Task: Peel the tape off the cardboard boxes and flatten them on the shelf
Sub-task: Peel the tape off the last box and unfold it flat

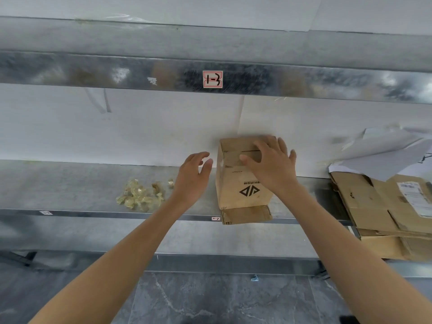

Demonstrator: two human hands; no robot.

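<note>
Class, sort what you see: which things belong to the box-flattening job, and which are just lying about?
Job: small brown cardboard box with black logo, right hand on it, left hand, crumpled yellowish tape pile, flattened brown cardboard stack, grey metal shelf.
Lying about: white paper sheets, red-and-white number label, blue floor scrap.

cardboard box (233, 183): tan-brown, black triangle logo | tape wads (140, 195) left of box: yellowish | shelf (70, 183): mottled silver-grey | label (212, 79) above box: white, red border, black marks | floor (210, 300) below box: dark grey, pale veins

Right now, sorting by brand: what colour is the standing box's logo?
Black logo, clearest in the head view.
</note>
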